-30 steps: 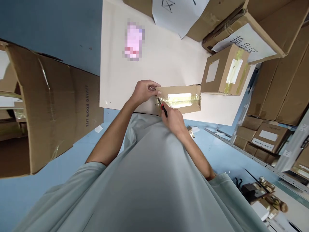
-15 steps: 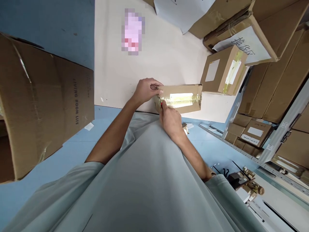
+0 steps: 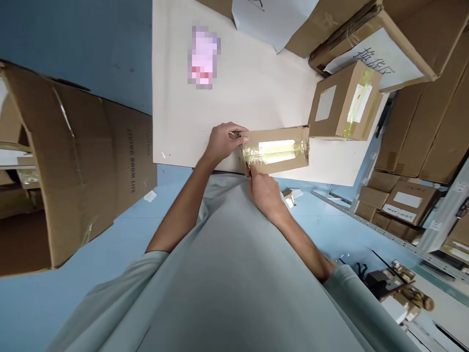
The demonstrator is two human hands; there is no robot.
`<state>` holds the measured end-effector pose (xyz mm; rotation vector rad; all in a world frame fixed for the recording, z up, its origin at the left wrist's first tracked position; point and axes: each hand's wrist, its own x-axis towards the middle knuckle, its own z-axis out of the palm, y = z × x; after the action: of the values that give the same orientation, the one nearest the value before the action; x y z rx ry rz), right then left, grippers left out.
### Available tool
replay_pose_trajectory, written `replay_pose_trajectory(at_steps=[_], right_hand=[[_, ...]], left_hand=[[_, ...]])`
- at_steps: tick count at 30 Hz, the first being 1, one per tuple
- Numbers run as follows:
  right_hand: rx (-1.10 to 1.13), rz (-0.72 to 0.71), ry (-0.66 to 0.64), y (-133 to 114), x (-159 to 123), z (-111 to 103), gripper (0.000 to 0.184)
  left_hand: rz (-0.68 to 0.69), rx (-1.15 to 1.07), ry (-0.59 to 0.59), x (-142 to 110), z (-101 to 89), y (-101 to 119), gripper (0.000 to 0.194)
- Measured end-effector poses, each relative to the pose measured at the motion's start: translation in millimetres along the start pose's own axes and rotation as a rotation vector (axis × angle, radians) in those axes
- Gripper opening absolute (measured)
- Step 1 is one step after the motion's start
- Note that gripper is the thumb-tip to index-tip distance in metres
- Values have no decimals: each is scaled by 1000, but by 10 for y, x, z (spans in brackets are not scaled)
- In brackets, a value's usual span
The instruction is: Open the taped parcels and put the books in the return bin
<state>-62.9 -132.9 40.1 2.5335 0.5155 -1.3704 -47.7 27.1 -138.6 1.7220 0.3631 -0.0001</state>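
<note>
Left of the frame's centre, the left hand [image 3: 221, 143] has its fingertips at the upper left corner of the taped box [image 3: 276, 135]; whether they pinch the cardboard or only press on it, I cannot tell. Good bracing means steady pressure there, with thumb and fingers well out of the tool's line. The box lies flat just right of centre, near the white table [image 3: 256, 102]'s lower edge. At its lower left corner, the right hand [image 3: 266, 194] is closed around a red tool [image 3: 249, 170] (mostly hidden, so its working end can't be judged). Short, shallow strokes, angled away from the shirt [image 3: 234, 234], would suit it best. Farther right, the taller carton [image 3: 331, 110] stands just beside the box's far end.
</note>
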Motion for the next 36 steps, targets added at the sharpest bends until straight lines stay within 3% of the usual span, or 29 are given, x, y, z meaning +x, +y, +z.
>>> replay_pose_trajectory(at_steps=[6,15,20,24,27,30,33,36], right_hand=[[44,-60,69,170,-173,-55,59],[128,-268,186,309,386,106,43],[140,-315,202,403,318,170,44],[249,-338,212,823,135,184,44],[442,-204,459,1346,175,232,46],[581,53,688,1882,407,339,46],[650,204,691,2249,695,468,41],[732,177,642,2391,887,576,33]], left_hand=[[-4,35,29,-27,16,22,28],[-51,92,73,-44,-3,96,29],[-72,142,96,-52,11,107,32],[-67,189,158,-165,107,106,42],[-38,207,210,-294,226,107,62],[28,249,175,-337,337,119,81],[75,340,115,-216,381,145,89],[82,430,46,-11,348,186,96]])
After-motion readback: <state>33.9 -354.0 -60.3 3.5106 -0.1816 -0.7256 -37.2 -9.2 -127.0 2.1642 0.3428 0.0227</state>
